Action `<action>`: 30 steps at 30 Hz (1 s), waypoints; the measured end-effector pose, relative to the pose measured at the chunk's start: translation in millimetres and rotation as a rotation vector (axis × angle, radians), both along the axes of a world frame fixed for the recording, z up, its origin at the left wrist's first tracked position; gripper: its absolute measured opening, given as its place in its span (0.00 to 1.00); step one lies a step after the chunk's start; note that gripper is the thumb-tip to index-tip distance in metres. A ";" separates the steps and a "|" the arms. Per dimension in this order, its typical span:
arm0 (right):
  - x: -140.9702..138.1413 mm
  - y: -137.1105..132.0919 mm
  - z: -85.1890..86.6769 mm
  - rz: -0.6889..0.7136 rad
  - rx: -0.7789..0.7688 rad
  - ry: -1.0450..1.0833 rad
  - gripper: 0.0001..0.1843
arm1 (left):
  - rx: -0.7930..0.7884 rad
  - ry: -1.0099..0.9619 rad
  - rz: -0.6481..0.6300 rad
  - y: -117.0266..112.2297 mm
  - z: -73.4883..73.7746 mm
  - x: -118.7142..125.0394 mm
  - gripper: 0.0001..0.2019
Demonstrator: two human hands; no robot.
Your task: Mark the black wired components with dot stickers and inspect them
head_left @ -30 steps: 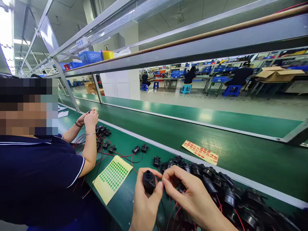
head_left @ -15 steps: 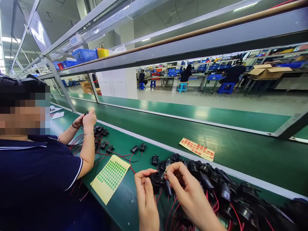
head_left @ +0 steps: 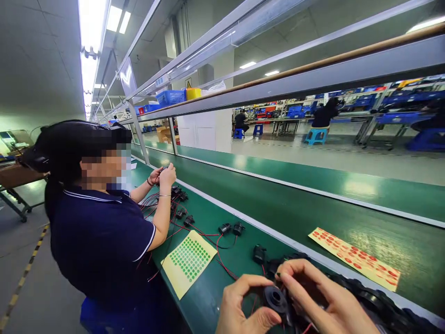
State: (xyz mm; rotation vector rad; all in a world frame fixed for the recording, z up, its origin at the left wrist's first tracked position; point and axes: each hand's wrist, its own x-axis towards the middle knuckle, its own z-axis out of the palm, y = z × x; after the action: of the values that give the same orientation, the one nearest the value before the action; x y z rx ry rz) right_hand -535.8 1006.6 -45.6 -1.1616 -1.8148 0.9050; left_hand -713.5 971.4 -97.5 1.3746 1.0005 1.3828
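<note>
My left hand [head_left: 239, 308] and my right hand [head_left: 323, 301] both pinch one small black round part [head_left: 276, 299] with a central hole and red wires, low in the head view. Both sets of fingers are curled around it. Right behind my hands lies a pile of like black parts [head_left: 375, 306] with red leads on the green bench [head_left: 222, 287]. A single black part [head_left: 259, 254] sits just beyond my left hand.
A co-worker in a dark blue shirt [head_left: 100, 241] sits at my left, hands [head_left: 163, 175] on a small part. A yellow sheet of green dots [head_left: 189, 262] lies between us. A sheet of red dots [head_left: 354, 257] rests on the conveyor belt [head_left: 313, 213]. More black parts [head_left: 231, 228] lie beside the co-worker.
The view has swung left and tilted, so my hands sit lower in frame. The part in my fingers has been turned, its round holed face up.
</note>
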 end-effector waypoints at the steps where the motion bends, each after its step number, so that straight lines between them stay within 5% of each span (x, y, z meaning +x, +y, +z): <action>1: 1.8 -0.9 9.8 0.028 -0.050 0.008 0.19 | 0.017 -0.025 -0.003 -1.3 4.1 -3.7 0.30; 8: 6.1 -11.2 56.0 0.296 -0.325 -0.022 0.13 | 0.040 -0.107 -0.090 -0.8 7.4 -13.7 0.21; 22: 5.3 -20.9 51.5 0.233 -0.297 -0.064 0.04 | 0.266 0.074 -0.013 -3.6 11.5 -11.5 0.16; 30: 0.2 -24.4 54.7 0.186 -0.328 -0.028 0.04 | 0.262 0.042 0.002 -7.1 8.2 -9.2 0.16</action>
State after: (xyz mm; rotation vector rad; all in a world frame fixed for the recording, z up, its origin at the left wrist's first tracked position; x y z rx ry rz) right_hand -535.6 982.2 9.1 -1.2193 -1.8664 1.3390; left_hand -722.7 964.3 -89.3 1.6002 0.8693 1.5332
